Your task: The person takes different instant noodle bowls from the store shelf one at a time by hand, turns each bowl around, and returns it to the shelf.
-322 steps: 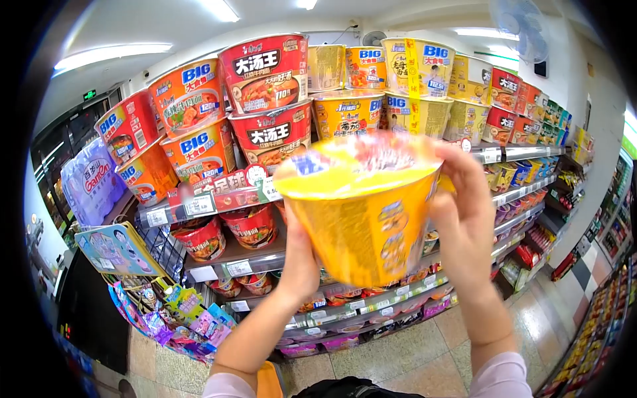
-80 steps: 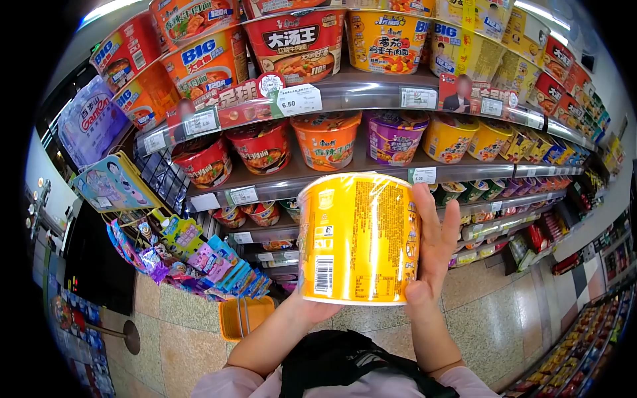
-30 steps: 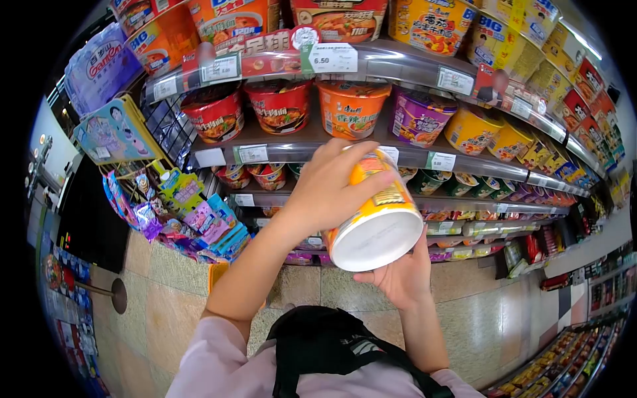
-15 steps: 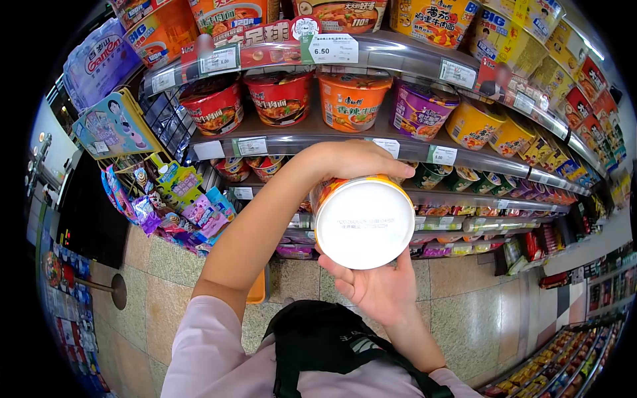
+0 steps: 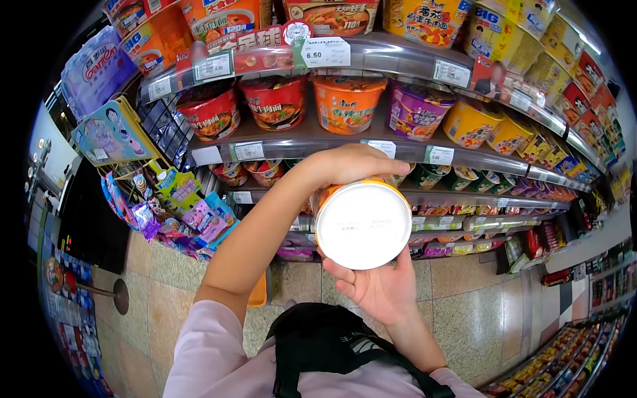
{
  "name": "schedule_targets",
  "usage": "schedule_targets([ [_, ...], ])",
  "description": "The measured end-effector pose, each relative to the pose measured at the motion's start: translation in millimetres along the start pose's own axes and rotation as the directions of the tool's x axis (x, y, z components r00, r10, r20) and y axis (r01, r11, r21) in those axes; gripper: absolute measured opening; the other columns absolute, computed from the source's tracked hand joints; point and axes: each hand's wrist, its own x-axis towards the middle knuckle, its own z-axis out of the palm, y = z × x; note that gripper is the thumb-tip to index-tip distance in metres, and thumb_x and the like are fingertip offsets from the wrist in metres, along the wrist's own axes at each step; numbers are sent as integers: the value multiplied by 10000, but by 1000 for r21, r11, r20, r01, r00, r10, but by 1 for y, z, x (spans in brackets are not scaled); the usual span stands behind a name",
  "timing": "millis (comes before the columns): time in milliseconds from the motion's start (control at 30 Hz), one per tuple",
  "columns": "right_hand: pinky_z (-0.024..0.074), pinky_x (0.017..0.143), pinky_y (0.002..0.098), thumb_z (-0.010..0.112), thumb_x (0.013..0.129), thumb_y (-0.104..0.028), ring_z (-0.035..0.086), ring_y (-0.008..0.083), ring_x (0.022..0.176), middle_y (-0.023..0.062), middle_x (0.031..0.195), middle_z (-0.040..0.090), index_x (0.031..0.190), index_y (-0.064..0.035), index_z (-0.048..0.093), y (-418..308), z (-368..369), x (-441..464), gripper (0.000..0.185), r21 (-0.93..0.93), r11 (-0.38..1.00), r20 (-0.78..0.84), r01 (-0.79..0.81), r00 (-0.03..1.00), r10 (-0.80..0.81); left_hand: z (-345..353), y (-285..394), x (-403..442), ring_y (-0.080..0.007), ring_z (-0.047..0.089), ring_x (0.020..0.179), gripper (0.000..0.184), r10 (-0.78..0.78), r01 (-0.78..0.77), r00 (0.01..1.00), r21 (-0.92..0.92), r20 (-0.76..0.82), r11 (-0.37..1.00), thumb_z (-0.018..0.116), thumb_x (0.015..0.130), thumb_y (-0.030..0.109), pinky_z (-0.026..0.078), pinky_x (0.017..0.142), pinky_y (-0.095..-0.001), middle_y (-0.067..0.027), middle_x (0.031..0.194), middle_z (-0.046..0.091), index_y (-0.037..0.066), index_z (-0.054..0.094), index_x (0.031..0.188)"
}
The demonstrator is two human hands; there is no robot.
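An instant noodle cup is held between my two hands, tilted so that its round white base faces me. Faint printed lines cross the base, and a strip of orange side wall shows at its upper edge. My left hand is wrapped over the cup's upper side, its thumb pointing right. From below, my right hand supports the cup, partly hidden behind it. The cup's lid and most of its label are out of sight.
Shelves ahead carry more noodle cups, including a red one, an orange one and a purple one. Price tags line the shelf edge. Hanging candy packets are at left. An orange object sits low behind my left arm.
The cup and both hands keep nearly the same pose. The shelves have shifted slightly left in view, and the cup's base looks a little smaller.
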Motion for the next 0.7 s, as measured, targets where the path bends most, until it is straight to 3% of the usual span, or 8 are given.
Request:
schedule_targets([
  [100, 411, 885, 536, 287, 824, -656, 351, 488, 1179, 251, 1377, 241, 1385, -97, 176, -8, 2, -2, 799, -47, 999, 22, 11, 1000, -10, 8, 8, -10, -274, 528, 979, 450, 234, -171, 923, 221, -304, 960, 540, 812, 395, 386, 870, -345, -154, 1024, 578, 10, 588, 1040],
  [200, 356, 920, 567, 327, 805, -663, 352, 461, 1189, 225, 1384, 254, 1384, -103, 187, -24, 10, 0, 818, -232, 970, 117, 75, 992, -49, 20, 53, -48, -298, 509, 987, 482, 592, -332, 639, 519, -490, 788, 657, 725, 338, 374, 882, -374, -143, 1028, 555, 26, 557, 1079],
  [300, 308, 967, 552, 336, 814, -645, 358, 382, 1217, 168, 1383, 295, 1376, -102, 221, -27, 38, -4, 790, -534, 767, -24, 357, 900, -436, 28, 73, -70, -319, 460, 1036, 688, 844, -349, 360, 781, -398, 518, 729, 643, 384, 340, 901, -439, -165, 1096, 491, 44, 459, 1175],
  [367, 258, 1029, 473, 416, 852, -525, 370, 276, 1234, 95, 1368, 354, 1353, -89, 281, -49, 28, -4, 678, -521, 704, 288, 483, 876, -388, 39, 65, -80, -312, 359, 1175, 1017, 858, -268, 218, 816, -466, 511, 772, 599, 428, 283, 973, -466, -183, 1293, 316, 96, 176, 1353],
  [400, 258, 1029, 473, 416, 852, -525, 370, 276, 1234, 95, 1368, 354, 1353, -89, 281, -56, 27, -3, 678, -515, 702, 303, 492, 870, -388, 44, 59, -78, -312, 359, 1175, 1017, 866, -269, 214, 825, -453, 498, 772, 599, 428, 283, 973, -466, -183, 1293, 316, 96, 176, 1353],
  [500, 311, 1007, 439, 473, 844, -488, 407, 267, 1206, 102, 1326, 413, 1316, -78, 356, -73, 36, 2, 635, -334, 819, 504, 466, 823, -263, 53, 46, -62, -312, 171, 1310, 1331, 598, -835, 436, -53, -672, 548, 834, 518, 408, 193, 1048, -436, -169, 1415, 69, 136, -150, 1372],
  [567, 328, 996, 428, 482, 843, -482, 415, 261, 1199, 101, 1319, 420, 1312, -78, 360, -86, 41, 11, 631, -337, 838, 546, 428, 814, -196, 56, 34, -70, -231, 276, 1267, 1313, 316, -570, 821, -720, -476, 396, 867, 495, 303, 268, 1021, -392, -133, 1403, 165, 110, -86, 1377],
  [700, 371, 966, 373, 415, 881, -484, 447, 223, 1167, 89, 1291, 451, 1291, -69, 385, -80, 91, 10, 584, -660, 562, 329, 499, 864, -381, 43, 26, -69, -209, 371, 1204, 1255, 383, -537, 842, -661, -381, 524, 871, 497, 238, 309, 997, -376, -134, 1373, 245, 70, -23, 1361],
])
